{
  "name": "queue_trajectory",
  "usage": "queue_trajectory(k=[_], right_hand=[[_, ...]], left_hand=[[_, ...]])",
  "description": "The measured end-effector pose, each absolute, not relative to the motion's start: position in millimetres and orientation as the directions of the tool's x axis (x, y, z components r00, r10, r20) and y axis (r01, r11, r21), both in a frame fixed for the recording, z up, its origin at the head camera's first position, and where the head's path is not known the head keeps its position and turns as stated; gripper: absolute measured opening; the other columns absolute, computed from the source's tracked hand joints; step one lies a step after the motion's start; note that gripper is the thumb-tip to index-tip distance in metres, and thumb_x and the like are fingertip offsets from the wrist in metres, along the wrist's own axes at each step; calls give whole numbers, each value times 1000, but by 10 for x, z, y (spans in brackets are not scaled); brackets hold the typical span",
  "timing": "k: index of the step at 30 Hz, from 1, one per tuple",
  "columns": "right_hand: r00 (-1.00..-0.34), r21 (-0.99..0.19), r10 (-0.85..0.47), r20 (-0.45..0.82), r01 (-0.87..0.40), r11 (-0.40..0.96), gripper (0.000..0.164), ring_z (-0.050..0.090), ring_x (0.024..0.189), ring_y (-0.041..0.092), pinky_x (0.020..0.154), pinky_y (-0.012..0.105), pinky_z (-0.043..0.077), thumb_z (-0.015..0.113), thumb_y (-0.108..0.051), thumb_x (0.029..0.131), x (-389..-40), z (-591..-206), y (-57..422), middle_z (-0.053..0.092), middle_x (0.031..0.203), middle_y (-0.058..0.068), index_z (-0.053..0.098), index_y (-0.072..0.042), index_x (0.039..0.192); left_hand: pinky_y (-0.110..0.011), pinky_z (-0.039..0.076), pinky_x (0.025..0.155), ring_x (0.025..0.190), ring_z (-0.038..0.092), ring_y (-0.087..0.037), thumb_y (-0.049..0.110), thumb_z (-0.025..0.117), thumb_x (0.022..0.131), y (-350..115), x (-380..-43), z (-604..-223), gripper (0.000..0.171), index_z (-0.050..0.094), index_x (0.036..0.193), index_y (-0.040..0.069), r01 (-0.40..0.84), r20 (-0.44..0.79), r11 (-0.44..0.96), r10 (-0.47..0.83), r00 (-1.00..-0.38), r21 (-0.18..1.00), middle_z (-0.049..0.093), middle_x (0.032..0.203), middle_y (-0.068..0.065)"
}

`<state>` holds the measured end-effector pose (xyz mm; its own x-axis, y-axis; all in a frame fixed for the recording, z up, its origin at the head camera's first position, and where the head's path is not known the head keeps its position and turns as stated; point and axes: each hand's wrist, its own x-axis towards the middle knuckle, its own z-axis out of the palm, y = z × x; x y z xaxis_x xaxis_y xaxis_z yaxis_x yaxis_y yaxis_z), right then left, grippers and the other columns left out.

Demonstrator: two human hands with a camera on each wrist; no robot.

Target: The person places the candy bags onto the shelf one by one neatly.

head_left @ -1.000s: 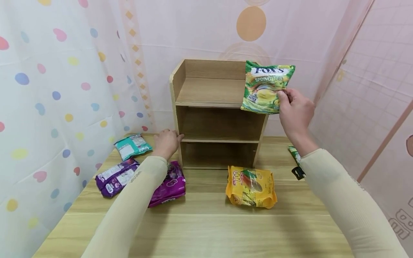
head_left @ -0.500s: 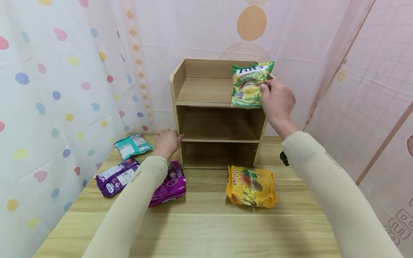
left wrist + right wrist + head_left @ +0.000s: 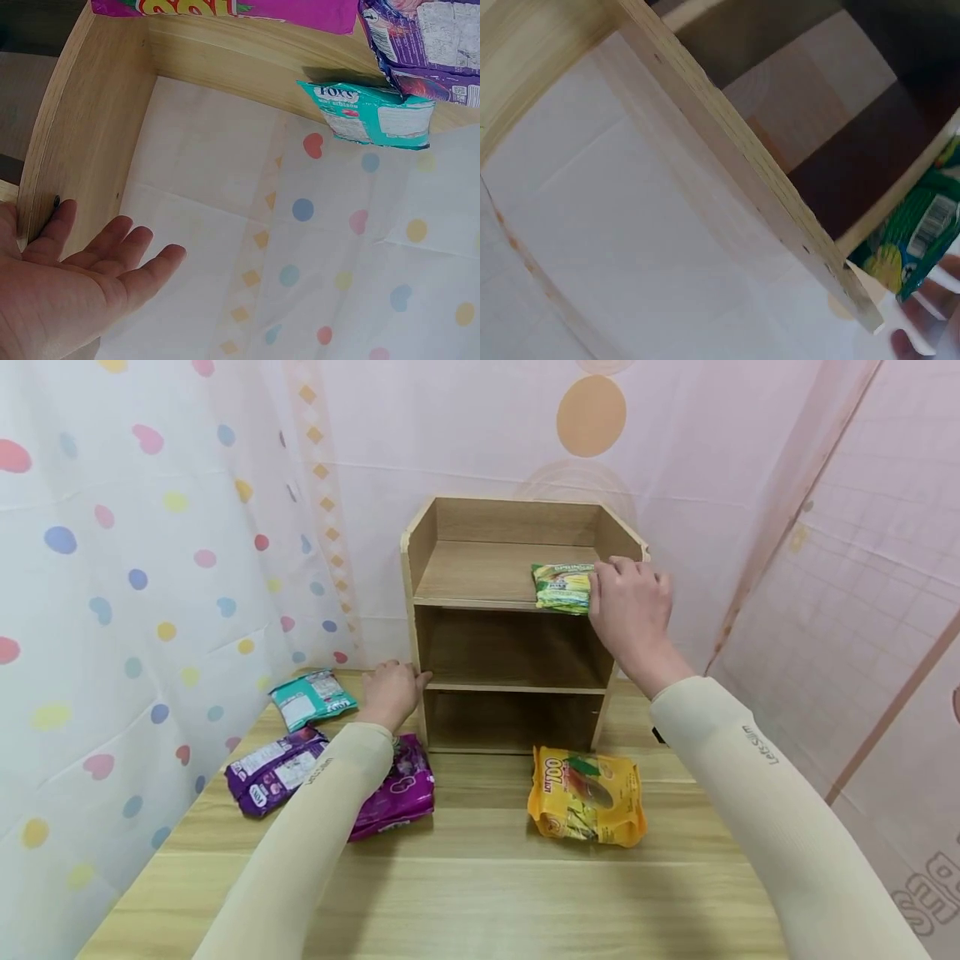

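Observation:
A small three-tier wooden shelf (image 3: pixel 510 687) stands at the back of the table. My right hand (image 3: pixel 633 610) holds a green candy bag (image 3: pixel 562 587) by its right side, low over the top tier, with the front of the bag at the tier's front edge. In the right wrist view, fingertips (image 3: pixel 937 296) show behind the bag. My left hand (image 3: pixel 392 692) grips the shelf's left side panel (image 3: pixel 82 120), its thumb over the front edge. The other fingers are spread loosely along the outside in the left wrist view.
A magenta bag (image 3: pixel 401 793), a purple bag (image 3: pixel 273 772) and a teal bag (image 3: pixel 311 697) lie left of the shelf. In front, to the right, is a yellow bag (image 3: pixel 588 797). Curtains (image 3: pixel 187 568) hang close behind and at the sides.
My right hand has brought the green bag left and down from in front of the shelf's right side, tipping it flatter over the top tier. The left hand stays on the panel.

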<state>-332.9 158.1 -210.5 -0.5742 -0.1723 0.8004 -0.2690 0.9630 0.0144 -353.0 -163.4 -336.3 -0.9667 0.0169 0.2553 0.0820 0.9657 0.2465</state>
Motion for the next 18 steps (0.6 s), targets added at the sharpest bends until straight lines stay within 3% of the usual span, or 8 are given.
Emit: queue_trajectory(k=[4, 8, 12, 16, 18], right_hand=[[-305, 185, -331, 893, -422, 888, 36, 62, 106, 42, 89, 58, 45, 58, -33, 99, -3341, -2284, 1639, 66, 121, 20, 70, -2, 112], [-121, 350, -442, 889, -444, 825, 40, 61, 102, 39, 86, 55, 45, 69, -36, 91, -3385, -2435, 1720, 65, 118, 20, 67, -3, 112], [-24, 445, -497, 867, -410, 796, 29, 61, 95, 36, 78, 51, 46, 73, -23, 87, -3432, -2555, 1762, 64, 111, 17, 67, -5, 110], [12, 469, -506, 863, -394, 791, 10, 63, 89, 35, 74, 48, 49, 63, -8, 95, -3462, -2602, 1744, 66, 101, 14, 68, -5, 104], [12, 465, -502, 865, -398, 791, 11, 64, 88, 36, 76, 47, 51, 58, -4, 98, -3470, -2602, 1719, 67, 98, 14, 68, -4, 102]], left_hand=[[-65, 34, 100, 113, 54, -44, 40, 46, 105, -1612, -3548, -3372, 45, 69, 104, 2, 78, 254, 967, 14, -967, 243, 62, 113, -24], [-65, 35, 99, 113, 54, -44, 41, 45, 105, -1598, -3553, -3384, 47, 69, 104, 1, 78, 253, 969, 16, -967, 234, 62, 114, -25], [-64, 35, 99, 113, 55, -44, 41, 44, 105, -1595, -3556, -3392, 47, 69, 104, 1, 81, 255, 970, 20, -967, 230, 62, 113, -25], [-64, 35, 99, 112, 55, -43, 41, 45, 105, -1595, -3552, -3388, 47, 69, 104, 1, 83, 258, 969, 20, -966, 233, 62, 112, -25], [-64, 35, 99, 112, 55, -43, 41, 45, 105, -1600, -3550, -3384, 46, 69, 103, 1, 83, 258, 968, 19, -966, 237, 62, 112, -24]])
